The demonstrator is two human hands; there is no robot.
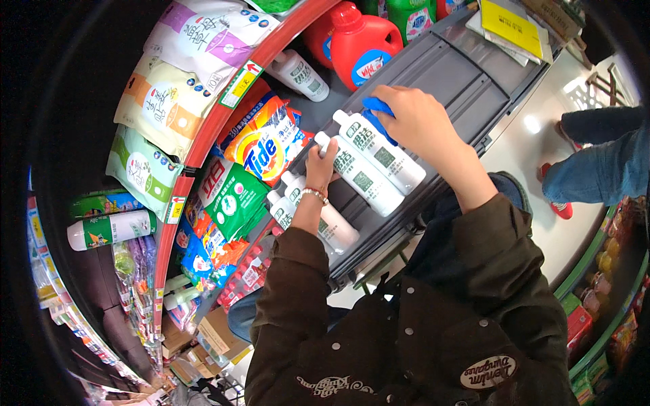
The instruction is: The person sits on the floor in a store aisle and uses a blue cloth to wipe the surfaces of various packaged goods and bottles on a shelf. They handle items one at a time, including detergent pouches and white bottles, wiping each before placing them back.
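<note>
Several white plastic bottles with green lettering stand on a grey plastic crate lid. My left hand, with a beaded bracelet at the wrist, has its fingers around the neck of one white bottle. My right hand grips a blue cloth beside the top of a neighbouring white bottle. Two more white bottles, one of them nearer, stand by my left forearm, partly hidden by it.
A red shelf edge curves along the left, with Tide detergent bags, a green detergent bag and a red detergent jug beyond. Another white bottle is on the shelf. Papers lie at the crate's far end. A person's legs are at right.
</note>
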